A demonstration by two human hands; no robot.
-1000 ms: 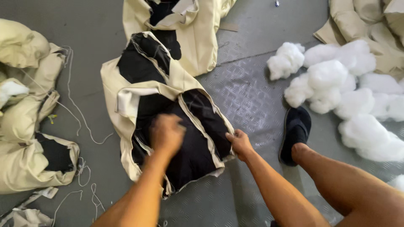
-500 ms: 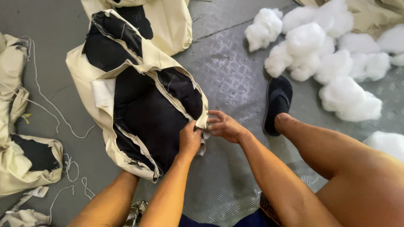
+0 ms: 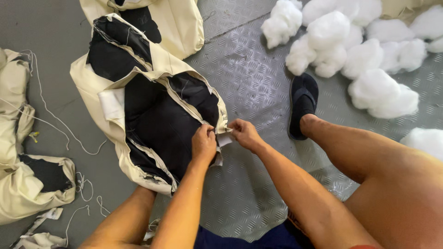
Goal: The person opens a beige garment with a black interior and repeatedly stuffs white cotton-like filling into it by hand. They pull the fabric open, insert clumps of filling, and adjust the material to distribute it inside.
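Note:
A cream fabric cover (image 3: 152, 60) with black lining (image 3: 161, 124) lies inside-out on the grey floor in front of me. My left hand (image 3: 203, 144) pinches the cover's cream edge at its lower right corner. My right hand (image 3: 244, 133) grips the same edge just beside it, fingers closed on a small white tab of fabric (image 3: 224, 139). The two hands almost touch.
Clumps of white stuffing (image 3: 355, 55) lie at the upper right. A black sandal (image 3: 302, 103) is on my right foot, on a ribbed metal floor plate (image 3: 249, 78). More cream covers (image 3: 27, 184) and loose white cord (image 3: 55, 124) lie at the left.
My left hand has come off the black lining and moved right to the cover's edge. Both hands now meet at the corner. The camera has shifted, so the cover sits further left.

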